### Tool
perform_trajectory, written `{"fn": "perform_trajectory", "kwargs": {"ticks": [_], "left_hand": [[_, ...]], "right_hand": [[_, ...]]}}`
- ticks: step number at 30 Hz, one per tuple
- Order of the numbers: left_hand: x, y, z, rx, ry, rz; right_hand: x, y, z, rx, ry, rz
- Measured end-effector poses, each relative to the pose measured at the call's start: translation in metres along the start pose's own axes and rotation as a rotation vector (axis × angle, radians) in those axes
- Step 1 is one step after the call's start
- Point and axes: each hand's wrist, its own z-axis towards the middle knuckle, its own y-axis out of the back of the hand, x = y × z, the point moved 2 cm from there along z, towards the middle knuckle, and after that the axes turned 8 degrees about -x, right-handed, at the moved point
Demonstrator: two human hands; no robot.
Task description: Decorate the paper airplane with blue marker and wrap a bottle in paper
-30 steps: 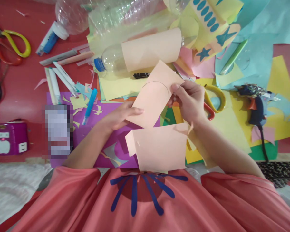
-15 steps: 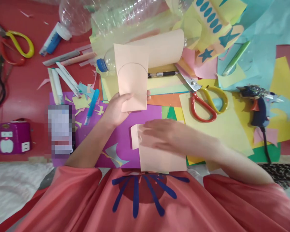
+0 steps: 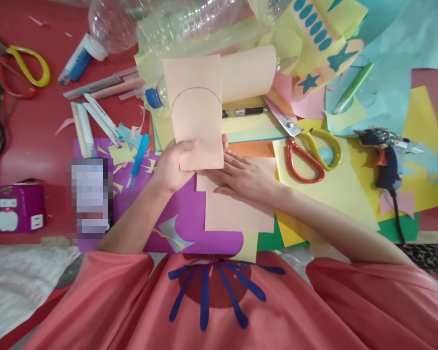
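My left hand [image 3: 175, 163] grips a peach paper piece [image 3: 197, 116] by its lower end, thumb in front and fingers behind. A curved pencil-like line arches across its upper part. My right hand [image 3: 244, 176] lies flat, fingers stretched out, on a larger peach sheet [image 3: 241, 214] over the purple paper [image 3: 186, 209]. Its fingertips are close to the lower edge of the held piece. Behind that piece lies a bottle wrapped in peach paper [image 3: 248, 75], its blue cap [image 3: 154, 98] showing at the left.
Scissors with red and yellow handles [image 3: 306, 155] lie right of centre, a black pen [image 3: 244, 112] beside them. A glue gun [image 3: 387, 160] rests at the right. Markers [image 3: 102, 116], a phone [image 3: 91, 197] and a purple box [image 3: 19, 207] lie left. Clear plastic bottles [image 3: 190, 24] stand at the back.
My right hand has moved forward and left, and the larger peach sheet has slid forward with it. The held paper piece has come up a little and turned more face-on.
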Motion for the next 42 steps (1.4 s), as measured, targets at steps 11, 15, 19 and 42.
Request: {"fn": "perform_trajectory", "kwargs": {"ticks": [11, 15, 19, 42], "left_hand": [[0.025, -0.011, -0.013, 0.206, 0.327, 0.099], [0.032, -0.017, -0.014, 0.300, 0.390, 0.038], [0.033, -0.017, -0.011, 0.391, 0.409, 0.016], [0.036, -0.015, -0.009, 0.297, 0.429, 0.010]], "right_hand": [[-0.031, 0.049, 0.020, -0.586, -0.698, 0.880], [-0.040, 0.044, 0.025, -0.580, -0.792, 0.855], [-0.044, 0.039, 0.026, -0.615, -0.798, 0.880], [-0.040, 0.069, 0.024, -0.342, -0.699, 0.617]]}}
